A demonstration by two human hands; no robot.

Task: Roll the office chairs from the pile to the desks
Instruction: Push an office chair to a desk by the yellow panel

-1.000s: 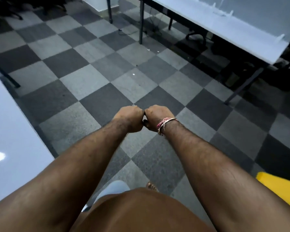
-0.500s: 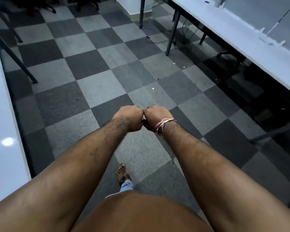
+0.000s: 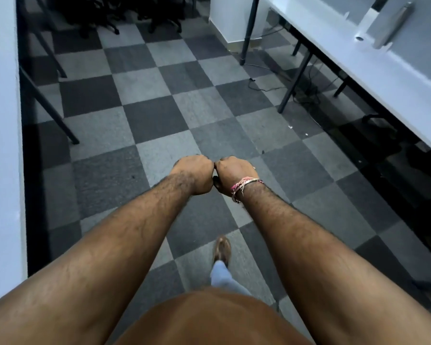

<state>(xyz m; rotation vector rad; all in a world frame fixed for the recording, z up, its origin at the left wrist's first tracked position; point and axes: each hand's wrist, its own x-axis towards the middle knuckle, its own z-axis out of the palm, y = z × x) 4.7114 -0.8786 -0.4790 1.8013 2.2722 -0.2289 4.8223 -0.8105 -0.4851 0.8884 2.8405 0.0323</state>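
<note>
A white table (image 3: 0,145) runs along my left. Far ahead, at the top, dark office chairs (image 3: 115,11) stand bunched on the checkered carpet (image 3: 159,115). My left hand (image 3: 195,174) and right hand (image 3: 234,174) meet knuckle to knuckle, each grip curled tight, apparently on nothing. A thread bracelet (image 3: 243,186) circles my right wrist. Another white table (image 3: 358,61) lines the right.
</note>
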